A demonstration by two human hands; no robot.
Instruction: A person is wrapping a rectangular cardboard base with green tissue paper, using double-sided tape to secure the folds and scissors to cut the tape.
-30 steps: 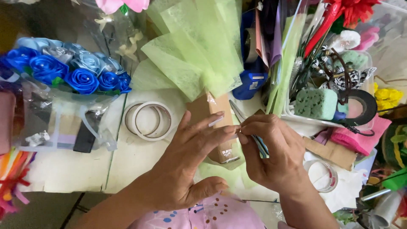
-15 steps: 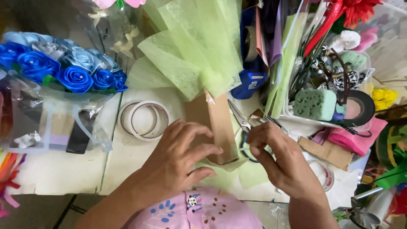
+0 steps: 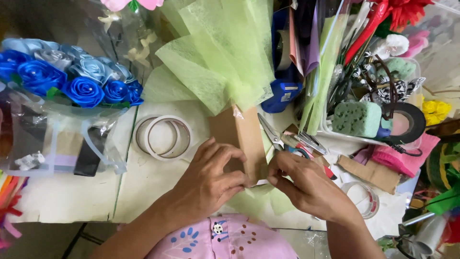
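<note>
The left hand [image 3: 211, 180] clasped the lower end of the tall brown cardboard box [image 3: 242, 139]; just beside it the right hand [image 3: 306, 187] pinched a white tape strip [image 3: 261, 182] there; pressing it flat and wrinkle-free seemed best.

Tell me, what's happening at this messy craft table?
A person presses both hands, left and right, against the lower end of a brown cardboard box that has green mesh wrap bunched at its top. Scissors lie just right of the box, tape rings to its left, and a blue rose bouquet sits far left.
</note>
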